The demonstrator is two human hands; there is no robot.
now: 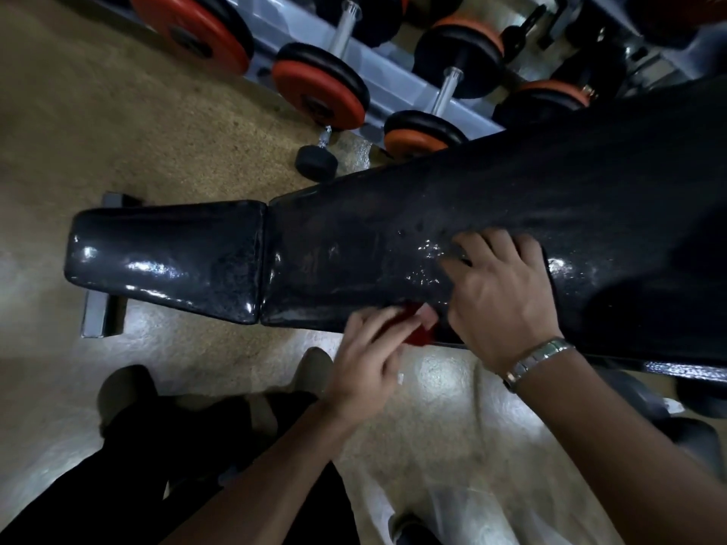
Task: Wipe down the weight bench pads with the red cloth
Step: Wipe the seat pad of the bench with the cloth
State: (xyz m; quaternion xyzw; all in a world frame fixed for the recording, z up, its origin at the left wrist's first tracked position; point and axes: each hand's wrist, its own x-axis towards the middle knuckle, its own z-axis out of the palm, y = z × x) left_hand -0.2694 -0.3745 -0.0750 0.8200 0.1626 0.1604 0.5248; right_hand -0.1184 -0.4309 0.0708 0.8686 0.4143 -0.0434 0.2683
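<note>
Our left hand (369,359) curls its fingers (387,332) round the red cloth (415,328) at the near edge of the bench pad (354,245). Our right hand (499,293) lies flat just beside it, fingers spread.

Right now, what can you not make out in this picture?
Head view: red cloth, mostly hidden by the left hand, also blurred.
Head view: back pad, far end cut off by the right edge; the right hand covers part.
Head view: dumbbell rack, cut off by the top edge.
</note>
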